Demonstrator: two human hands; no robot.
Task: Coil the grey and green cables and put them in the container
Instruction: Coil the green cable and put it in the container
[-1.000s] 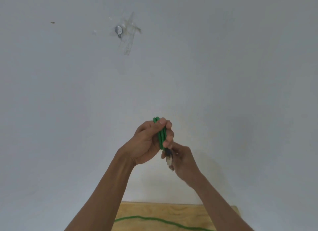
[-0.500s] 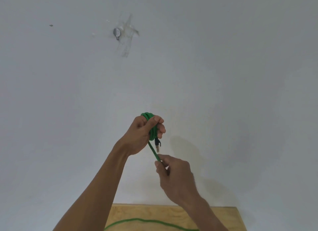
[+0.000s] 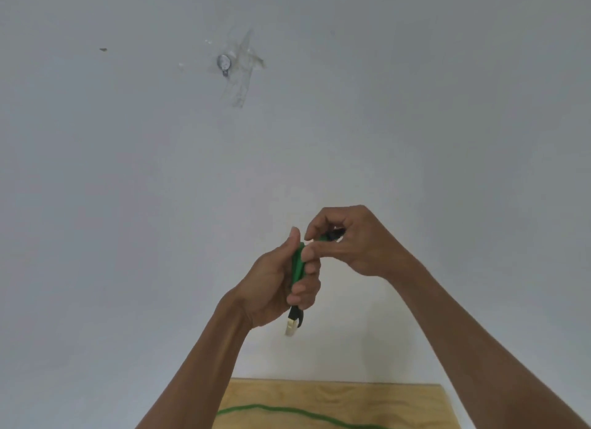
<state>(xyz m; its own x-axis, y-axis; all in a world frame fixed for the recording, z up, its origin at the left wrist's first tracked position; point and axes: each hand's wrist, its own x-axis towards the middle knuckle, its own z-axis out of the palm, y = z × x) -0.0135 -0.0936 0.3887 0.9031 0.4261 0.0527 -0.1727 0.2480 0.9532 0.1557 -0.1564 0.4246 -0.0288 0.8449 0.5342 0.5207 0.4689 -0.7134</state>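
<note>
My left hand [image 3: 281, 281] is clenched around the bundled loops of the green cable [image 3: 298, 265], its plug [image 3: 292, 324] hanging just below my curled fingers; my right hand [image 3: 355, 240], just above and beside it, pinches the cable's dark free end. A further run of green cable lies on the wooden board [image 3: 367, 400] below both hands; no container is visible. I judge the wrap should be kept taut, each turn laid snug against the bundle, the left grip firm.
</note>
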